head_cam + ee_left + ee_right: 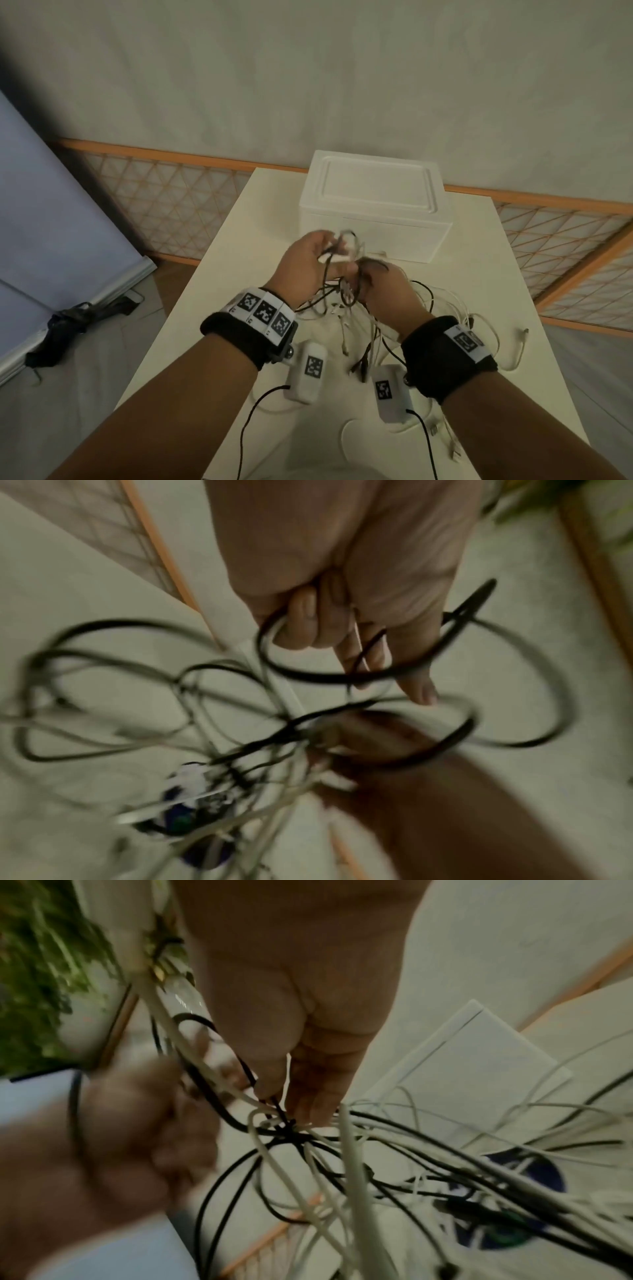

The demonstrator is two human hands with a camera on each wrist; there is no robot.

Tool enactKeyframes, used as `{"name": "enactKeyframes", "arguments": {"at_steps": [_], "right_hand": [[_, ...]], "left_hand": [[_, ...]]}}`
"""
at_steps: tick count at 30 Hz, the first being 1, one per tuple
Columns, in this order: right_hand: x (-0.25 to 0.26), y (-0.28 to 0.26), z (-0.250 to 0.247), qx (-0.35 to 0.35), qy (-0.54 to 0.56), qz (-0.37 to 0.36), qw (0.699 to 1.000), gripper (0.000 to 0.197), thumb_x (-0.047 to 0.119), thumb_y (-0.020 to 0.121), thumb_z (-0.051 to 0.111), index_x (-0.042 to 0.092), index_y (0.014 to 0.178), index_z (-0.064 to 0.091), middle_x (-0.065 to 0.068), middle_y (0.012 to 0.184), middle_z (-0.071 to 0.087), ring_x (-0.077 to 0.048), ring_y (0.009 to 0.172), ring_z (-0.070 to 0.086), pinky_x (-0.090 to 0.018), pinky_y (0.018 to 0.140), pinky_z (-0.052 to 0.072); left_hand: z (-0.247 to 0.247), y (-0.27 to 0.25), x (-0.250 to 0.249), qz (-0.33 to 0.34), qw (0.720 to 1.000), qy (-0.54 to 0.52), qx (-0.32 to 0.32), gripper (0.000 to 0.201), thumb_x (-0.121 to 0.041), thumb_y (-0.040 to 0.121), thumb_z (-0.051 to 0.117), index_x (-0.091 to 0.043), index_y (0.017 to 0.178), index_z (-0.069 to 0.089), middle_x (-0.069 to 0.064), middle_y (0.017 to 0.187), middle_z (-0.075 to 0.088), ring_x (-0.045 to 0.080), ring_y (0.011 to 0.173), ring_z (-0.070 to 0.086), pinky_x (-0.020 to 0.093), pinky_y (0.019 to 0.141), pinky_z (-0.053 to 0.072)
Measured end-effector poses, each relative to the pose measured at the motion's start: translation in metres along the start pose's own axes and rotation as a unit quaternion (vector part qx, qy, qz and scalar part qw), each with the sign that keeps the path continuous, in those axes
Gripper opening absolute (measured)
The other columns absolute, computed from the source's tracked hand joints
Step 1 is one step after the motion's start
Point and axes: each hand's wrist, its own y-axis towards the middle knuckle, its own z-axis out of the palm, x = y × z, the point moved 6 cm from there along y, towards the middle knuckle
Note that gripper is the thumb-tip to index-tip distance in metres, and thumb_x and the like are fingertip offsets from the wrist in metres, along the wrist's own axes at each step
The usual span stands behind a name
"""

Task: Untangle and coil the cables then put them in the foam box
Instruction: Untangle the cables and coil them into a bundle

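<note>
A tangle of black and white cables (346, 301) hangs between both hands above the white table (534, 308). My left hand (310, 260) is raised and grips black and white strands; in the left wrist view its fingers (308, 620) curl round a black cable loop (329, 673). My right hand (383, 291) pinches the knot of the tangle, seen in the right wrist view as thumb and fingers (308, 1096) closing on crossed black and white cables (291, 1129). The white foam box (375, 209), lid on, stands just behind the hands.
Loose white cable ends (513, 346) trail over the table to the right. The table's left edge (178, 301) drops to the floor, where a dark bundle (68, 325) lies. A lattice screen with an orange frame (178, 205) runs behind the table.
</note>
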Motion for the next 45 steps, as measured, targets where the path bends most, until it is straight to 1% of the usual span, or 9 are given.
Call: {"name": "enactKeyframes", "arguments": {"at_steps": [4, 7, 15, 19, 23, 30, 35, 39, 45], "right_hand": [[0.025, 0.005, -0.033, -0.088, 0.05, -0.064, 0.993, 0.008, 0.014, 0.092, 0.057, 0.016, 0.087, 0.062, 0.006, 0.076, 0.064, -0.003, 0.07, 0.058, -0.013, 0.065, 0.042], [0.033, 0.002, -0.04, -0.101, 0.078, -0.067, 0.989, 0.011, 0.012, 0.094, 0.054, 0.015, 0.088, 0.063, 0.006, 0.076, 0.064, -0.006, 0.071, 0.059, -0.019, 0.064, 0.046], [0.059, -0.007, -0.087, -0.225, 0.302, -0.073, 0.923, 0.028, 0.003, 0.09, 0.043, 0.025, 0.082, 0.057, 0.0, 0.08, 0.062, -0.02, 0.072, 0.059, -0.04, 0.07, 0.057], [0.065, -0.008, -0.09, -0.219, 0.245, -0.094, 0.94, 0.026, 0.01, 0.094, 0.042, 0.033, 0.087, 0.052, -0.001, 0.087, 0.066, -0.019, 0.086, 0.064, -0.04, 0.075, 0.055], [0.06, -0.001, -0.072, -0.17, 0.188, -0.077, 0.964, 0.023, 0.011, 0.095, 0.044, 0.029, 0.087, 0.055, 0.006, 0.078, 0.061, -0.018, 0.073, 0.057, -0.04, 0.065, 0.048], [0.082, 0.001, -0.08, -0.176, 0.319, -0.082, 0.928, 0.033, -0.004, 0.093, 0.045, 0.025, 0.083, 0.057, -0.001, 0.077, 0.057, -0.017, 0.063, 0.054, -0.036, 0.059, 0.051], [0.075, -0.002, -0.081, -0.177, 0.314, -0.082, 0.929, 0.015, 0.009, 0.096, 0.052, 0.021, 0.09, 0.055, -0.004, 0.082, 0.061, -0.019, 0.067, 0.063, -0.034, 0.068, 0.058], [0.068, -0.002, -0.08, -0.18, 0.337, -0.072, 0.921, 0.008, 0.012, 0.092, 0.055, 0.019, 0.09, 0.057, -0.009, 0.084, 0.062, -0.018, 0.07, 0.066, -0.035, 0.067, 0.057], [0.068, -0.003, -0.088, -0.198, 0.309, -0.071, 0.928, 0.01, 0.008, 0.096, 0.052, 0.017, 0.092, 0.055, -0.011, 0.086, 0.062, -0.02, 0.067, 0.064, -0.037, 0.06, 0.057]], "left_hand": [[0.011, 0.001, 0.038, -0.025, 0.969, 0.237, 0.069, 0.007, -0.03, 0.076, 0.075, -0.025, 0.075, 0.071, -0.004, 0.075, 0.069, 0.016, 0.078, 0.065, 0.026, 0.071, 0.048], [0.008, 0.007, 0.048, -0.014, 0.944, 0.321, 0.072, 0.031, -0.049, 0.077, 0.06, -0.019, 0.076, 0.071, 0.0, 0.074, 0.07, 0.023, 0.076, 0.066, 0.03, 0.069, 0.049], [-0.007, 0.007, 0.075, -0.079, 0.879, 0.46, 0.094, 0.03, -0.038, 0.093, 0.055, -0.015, 0.103, 0.071, 0.008, 0.1, 0.071, 0.027, 0.096, 0.064, 0.027, 0.077, 0.043], [-0.019, 0.008, 0.075, -0.116, 0.896, 0.421, 0.073, 0.027, -0.033, 0.089, 0.062, -0.011, 0.103, 0.07, 0.009, 0.1, 0.07, 0.027, 0.093, 0.065, 0.031, 0.083, 0.05], [-0.002, -0.004, 0.058, -0.079, 0.978, 0.169, 0.097, 0.032, -0.011, 0.064, 0.085, -0.027, 0.088, 0.07, -0.008, 0.087, 0.069, 0.003, 0.084, 0.065, 0.026, 0.085, 0.051], [0.02, -0.014, 0.03, -0.054, 0.986, 0.078, 0.141, 0.018, -0.002, 0.084, 0.066, -0.018, 0.089, 0.072, 0.001, 0.085, 0.071, -0.001, 0.077, 0.064, 0.022, 0.081, 0.049], [0.014, -0.015, 0.0, -0.054, 0.991, -0.029, 0.121, 0.018, 0.007, 0.089, 0.056, 0.014, 0.106, 0.06, 0.013, 0.083, 0.063, -0.007, 0.04, 0.05, 0.001, 0.046, 0.035], [0.01, -0.013, -0.02, -0.022, 0.991, 0.022, 0.127, 0.014, 0.007, 0.082, 0.066, -0.006, 0.088, 0.068, -0.007, 0.072, 0.07, -0.004, 0.058, 0.059, 0.01, 0.062, 0.044], [0.002, -0.01, -0.022, -0.062, 0.956, -0.255, 0.136, 0.042, 0.007, 0.073, 0.045, -0.024, 0.082, 0.072, 0.01, 0.11, 0.07, 0.003, 0.034, 0.022, 0.02, 0.038, 0.011]]}}
